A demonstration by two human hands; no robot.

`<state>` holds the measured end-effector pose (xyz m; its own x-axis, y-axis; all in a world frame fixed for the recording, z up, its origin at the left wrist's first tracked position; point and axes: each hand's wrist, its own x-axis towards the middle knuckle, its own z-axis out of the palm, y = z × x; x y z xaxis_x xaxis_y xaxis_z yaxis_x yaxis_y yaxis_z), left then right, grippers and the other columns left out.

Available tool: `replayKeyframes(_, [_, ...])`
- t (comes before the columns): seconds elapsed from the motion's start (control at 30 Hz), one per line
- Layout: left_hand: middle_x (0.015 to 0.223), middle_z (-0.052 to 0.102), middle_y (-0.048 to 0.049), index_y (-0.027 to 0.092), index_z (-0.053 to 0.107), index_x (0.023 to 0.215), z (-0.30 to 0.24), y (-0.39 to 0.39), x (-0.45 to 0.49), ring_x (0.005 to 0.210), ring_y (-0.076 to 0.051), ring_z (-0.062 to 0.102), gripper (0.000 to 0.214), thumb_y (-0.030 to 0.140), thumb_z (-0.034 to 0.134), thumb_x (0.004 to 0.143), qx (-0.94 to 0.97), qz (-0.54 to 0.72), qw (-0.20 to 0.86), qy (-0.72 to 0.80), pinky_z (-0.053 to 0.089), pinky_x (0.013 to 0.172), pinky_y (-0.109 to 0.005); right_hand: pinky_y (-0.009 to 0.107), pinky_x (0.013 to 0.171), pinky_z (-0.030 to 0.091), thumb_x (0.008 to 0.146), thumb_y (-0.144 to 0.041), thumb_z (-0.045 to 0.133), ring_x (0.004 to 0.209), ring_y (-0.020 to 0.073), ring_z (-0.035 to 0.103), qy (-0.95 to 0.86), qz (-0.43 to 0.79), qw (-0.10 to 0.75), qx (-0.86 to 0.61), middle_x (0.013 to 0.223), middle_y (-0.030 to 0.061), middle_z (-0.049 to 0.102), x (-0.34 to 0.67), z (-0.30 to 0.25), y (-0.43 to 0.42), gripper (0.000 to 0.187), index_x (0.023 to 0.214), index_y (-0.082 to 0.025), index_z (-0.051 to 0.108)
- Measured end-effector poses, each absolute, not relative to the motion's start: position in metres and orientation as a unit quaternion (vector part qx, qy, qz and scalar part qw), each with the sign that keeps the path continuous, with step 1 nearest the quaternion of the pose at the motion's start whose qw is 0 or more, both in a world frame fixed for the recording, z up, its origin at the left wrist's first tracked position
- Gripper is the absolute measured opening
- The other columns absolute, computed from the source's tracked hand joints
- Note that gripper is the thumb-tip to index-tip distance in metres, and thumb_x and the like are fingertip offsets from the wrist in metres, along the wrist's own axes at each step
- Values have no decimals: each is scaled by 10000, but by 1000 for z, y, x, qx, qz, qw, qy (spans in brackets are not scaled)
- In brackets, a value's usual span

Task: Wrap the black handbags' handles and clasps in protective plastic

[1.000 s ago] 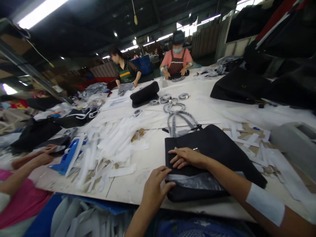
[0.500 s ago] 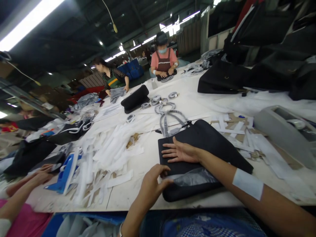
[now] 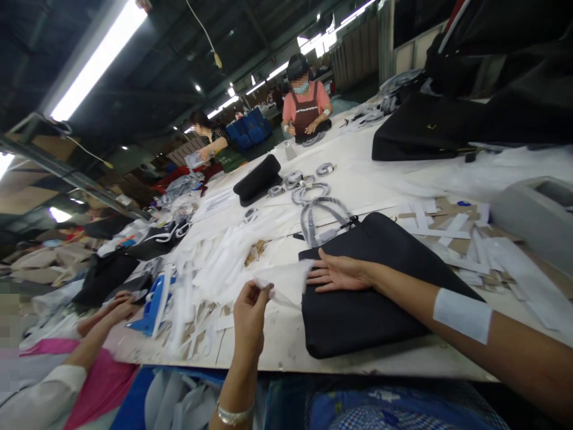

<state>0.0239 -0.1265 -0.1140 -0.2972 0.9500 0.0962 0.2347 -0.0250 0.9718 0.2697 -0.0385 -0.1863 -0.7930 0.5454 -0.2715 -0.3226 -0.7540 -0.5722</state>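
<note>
Black bag [image 3: 380, 286] under right hand [image 3: 340, 275]; left hand [image 3: 250, 310] pinches white sheet [image 3: 286, 280].

Low centre of the frame, the handbag [image 3: 380, 286] lies flat on the table [image 3: 358, 179], its handles [image 3: 324, 218] trailing toward the upper centre. The right hand [image 3: 340, 275] rests on the bag's left part. Just left of it, the left hand [image 3: 250, 310] pinches a plastic sheet [image 3: 286, 280] above the table's near edge. Further left sprawls a heap of paper strips [image 3: 215, 269]; another bag [image 3: 259, 178] sits behind, upper centre.
</note>
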Motion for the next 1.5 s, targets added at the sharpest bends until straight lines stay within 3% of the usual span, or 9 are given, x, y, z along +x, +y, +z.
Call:
replayKeyframes(0.13, [899,632,-23,162,643,1137,-129,-134,3,810,-138,612,497,463,756,758,382,562,309,665,515,734,-250,435,1047,476,960,-603,412,1263,256,554,-249,914,236,-215,1486,219,425,271,-186,-39,698,1472,-134,334])
replayKeyframes(0.3, [1207,622,-94,246,532,1323,-136,-151,-4,1053,-196,633,645,479,762,767,376,509,415,654,527,822,-283,435,1059,467,984,-573,376,1306,254,511,-251,914,238,-212,1502,212,405,270,-185,-40,669,1491,-142,309])
replayKeyframes(0.5, [1211,617,-135,189,521,1261,-158,-170,17,1051,-232,654,594,454,765,789,213,531,517,637,591,825,-342,435,1070,455,997,-548,368,1317,252,500,-259,908,242,-222,1514,200,393,271,-184,-43,645,1503,-157,290])
replayKeyframes(0.77, [1213,642,-287,-23,559,1197,-163,-194,26,950,-288,722,781,688,454,893,67,440,702,556,597,754,-344,422,1084,446,1001,-503,392,1316,243,502,-264,904,241,-234,1483,191,444,269,-183,-44,606,1495,-161,318])
replayKeyframes(0.93, [1102,692,-284,-17,617,1058,-176,-183,26,876,-327,738,620,579,554,900,116,494,589,629,620,625,-356,416,1090,442,1003,-492,397,1325,238,492,-272,903,235,-236,1465,191,466,270,-183,-44,599,1492,-154,320])
replayKeyframes(1.03, [948,738,-207,19,611,1072,-179,-175,28,773,-267,750,387,368,635,906,124,550,516,645,627,642,-327,416,1091,444,1005,-478,404,1327,242,490,-278,901,238,-234,1468,191,464,270,-183,-45,588,1483,-143,333])
replayKeyframes(1.13, [895,745,-168,29,624,1091,-173,-170,31,714,-219,745,311,287,627,917,127,592,491,626,630,684,-315,419,1087,449,1008,-476,397,1319,244,499,-280,898,241,-238,1454,187,483,269,-184,-45,575,1477,-147,348])
replayKeyframes(1.37, [1260,648,-213,75,538,1240,-144,-160,35,1006,-223,719,322,260,386,1026,82,675,467,565,603,868,-361,429,1088,445,1005,-480,413,1310,246,510,-278,899,252,-226,1415,181,529,269,-185,-46,554,1450,-150,396])
replayKeyframes(1.5, [1336,606,-190,97,525,1294,-123,-157,61,1127,-216,667,338,235,379,1023,100,737,441,503,526,1009,-371,439,1080,443,998,-500,416,1301,251,518,-270,902,259,-215,1401,194,536,269,-185,-47,585,1459,-142,377])
